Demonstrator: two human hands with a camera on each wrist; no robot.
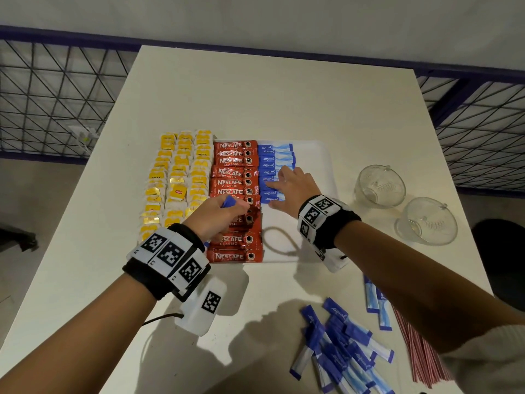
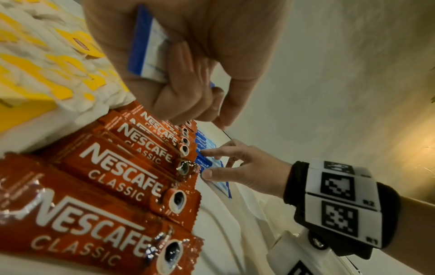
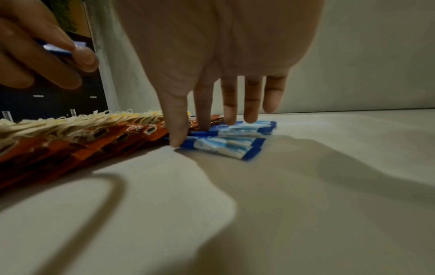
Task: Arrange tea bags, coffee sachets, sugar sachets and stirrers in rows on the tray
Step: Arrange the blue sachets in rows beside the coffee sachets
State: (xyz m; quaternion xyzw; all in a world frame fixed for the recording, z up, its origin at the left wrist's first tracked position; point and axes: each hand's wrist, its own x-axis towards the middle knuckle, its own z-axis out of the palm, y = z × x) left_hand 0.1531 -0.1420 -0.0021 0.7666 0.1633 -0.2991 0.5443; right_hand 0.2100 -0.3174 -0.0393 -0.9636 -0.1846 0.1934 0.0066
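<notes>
A white tray (image 1: 312,160) carries three columns of yellow tea bags (image 1: 179,180), a row of red coffee sachets (image 1: 234,183) and a shorter row of blue sugar sachets (image 1: 274,163). My left hand (image 1: 227,207) hovers over the coffee row and grips a blue sugar sachet (image 2: 146,46) in curled fingers. My right hand (image 1: 284,186) lies with straight fingers on the near end of the sugar row; its fingertips (image 3: 176,141) press the nearest sugar sachets (image 3: 223,147). Loose sugar sachets (image 1: 341,351) and red-and-white stirrers (image 1: 420,351) lie on the table in front of the tray.
Two clear glass cups (image 1: 380,186) (image 1: 426,220) stand on the table right of the tray. A wire-mesh railing (image 1: 56,95) runs behind the table. The tray's right strip is bare. The table's (image 1: 255,95) far half holds nothing.
</notes>
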